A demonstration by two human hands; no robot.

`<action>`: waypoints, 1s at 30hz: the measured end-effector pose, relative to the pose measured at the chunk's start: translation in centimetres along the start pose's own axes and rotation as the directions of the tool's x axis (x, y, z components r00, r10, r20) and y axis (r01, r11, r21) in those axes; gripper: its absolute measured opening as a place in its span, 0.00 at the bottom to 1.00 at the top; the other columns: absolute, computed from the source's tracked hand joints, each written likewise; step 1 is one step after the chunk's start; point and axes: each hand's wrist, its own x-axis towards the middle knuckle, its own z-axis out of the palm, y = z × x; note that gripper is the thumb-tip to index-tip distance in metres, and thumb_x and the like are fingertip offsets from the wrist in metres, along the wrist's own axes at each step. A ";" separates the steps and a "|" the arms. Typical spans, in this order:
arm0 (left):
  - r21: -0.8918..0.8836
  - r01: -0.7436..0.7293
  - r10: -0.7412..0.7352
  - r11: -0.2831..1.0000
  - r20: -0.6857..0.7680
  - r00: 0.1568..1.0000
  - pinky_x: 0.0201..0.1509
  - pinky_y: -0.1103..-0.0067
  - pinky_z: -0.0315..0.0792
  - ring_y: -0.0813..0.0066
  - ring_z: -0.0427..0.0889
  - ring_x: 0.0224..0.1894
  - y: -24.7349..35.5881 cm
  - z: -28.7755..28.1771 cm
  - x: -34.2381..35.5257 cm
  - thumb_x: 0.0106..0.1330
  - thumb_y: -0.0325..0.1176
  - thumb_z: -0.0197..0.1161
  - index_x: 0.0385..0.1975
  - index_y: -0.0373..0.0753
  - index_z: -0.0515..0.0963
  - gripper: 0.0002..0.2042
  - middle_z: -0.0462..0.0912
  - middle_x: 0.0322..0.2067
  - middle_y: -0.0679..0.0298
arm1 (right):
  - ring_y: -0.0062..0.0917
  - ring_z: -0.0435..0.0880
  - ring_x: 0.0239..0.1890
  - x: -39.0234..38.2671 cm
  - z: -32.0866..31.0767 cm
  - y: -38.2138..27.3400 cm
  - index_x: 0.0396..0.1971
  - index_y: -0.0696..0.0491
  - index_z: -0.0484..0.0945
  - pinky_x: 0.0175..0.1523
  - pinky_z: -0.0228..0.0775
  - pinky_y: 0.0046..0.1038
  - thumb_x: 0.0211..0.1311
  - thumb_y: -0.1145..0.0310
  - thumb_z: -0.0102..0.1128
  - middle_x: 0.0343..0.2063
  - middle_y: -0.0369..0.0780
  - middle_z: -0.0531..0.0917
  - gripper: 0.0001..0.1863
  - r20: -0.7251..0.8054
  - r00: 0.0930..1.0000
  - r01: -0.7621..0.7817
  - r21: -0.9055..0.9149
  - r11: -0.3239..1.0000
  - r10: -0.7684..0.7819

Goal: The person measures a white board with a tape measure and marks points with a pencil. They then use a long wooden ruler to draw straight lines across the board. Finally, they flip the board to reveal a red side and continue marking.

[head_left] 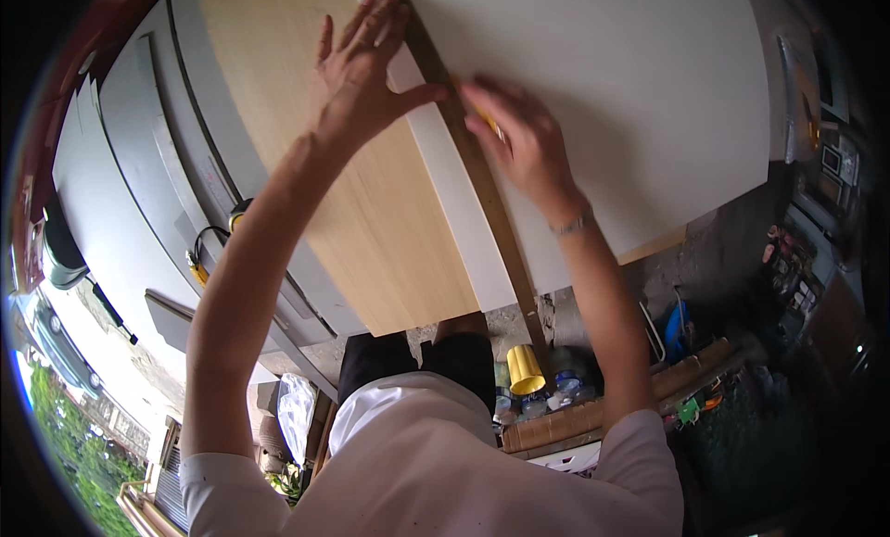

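My left hand lies with fingers spread at the far end of a pale wood-grain panel. Its thumb reaches across a white strip toward a long brown wooden batten. On the batten's other side, my right hand is closed around a slim yellow tool, mostly covered by the fingers. Motion blurs that hand, so the tool's exact kind and tip cannot be made out. Beneath the right hand spreads a large white board.
Left of the panel lie a long metal bar, a yellow-and-black tape measure and a small yellow-handled tool. Below the board's near edge, a yellow cup stands among clutter behind a cardboard edge. A plastic bag hangs lower left.
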 end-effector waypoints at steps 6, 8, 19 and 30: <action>0.139 -0.067 0.063 0.988 0.037 0.997 0.79 0.48 0.46 0.59 0.60 0.77 -0.8 0.2 0.7 0.52 0.63 0.75 0.68 0.36 0.72 0.47 0.65 0.74 0.62 | 0.37 0.83 0.57 -16.0 -5.5 -5.1 0.59 0.51 0.80 0.59 0.78 0.37 0.57 0.73 0.72 0.50 0.40 0.87 0.27 0.180 0.961 -0.227 0.070 0.971 0.212; 0.168 -0.082 0.075 0.982 0.047 0.996 0.79 0.48 0.46 0.60 0.60 0.77 -0.9 0.2 0.7 0.53 0.63 0.75 0.68 0.36 0.72 0.47 0.65 0.74 0.62 | 0.36 0.83 0.57 -20.4 -7.8 -7.2 0.58 0.50 0.81 0.60 0.76 0.40 0.57 0.70 0.73 0.47 0.38 0.87 0.26 0.204 0.954 -0.226 0.014 0.974 0.218; 0.071 0.071 -0.068 0.995 -0.037 0.997 0.77 0.57 0.58 0.56 0.66 0.74 2.7 -1.3 -3.4 0.66 0.54 0.69 0.67 0.39 0.72 0.35 0.70 0.70 0.54 | 0.35 0.77 0.34 -32.2 -7.1 -13.3 0.46 0.54 0.79 0.42 0.71 0.38 0.62 0.67 0.72 0.35 0.43 0.78 0.16 -0.139 0.749 -0.656 -0.023 0.754 0.648; -0.736 0.556 -0.588 0.386 0.268 0.763 0.66 0.65 0.71 0.57 0.75 0.64 18.5 -2.0 -16.2 0.75 0.39 0.64 0.66 0.33 0.66 0.26 0.72 0.64 0.47 | 0.35 0.76 0.22 -37.9 -10.4 -11.9 0.24 0.53 0.76 0.28 0.68 0.35 0.44 0.74 0.73 0.19 0.39 0.74 0.12 -0.235 0.651 -0.706 0.162 0.689 0.722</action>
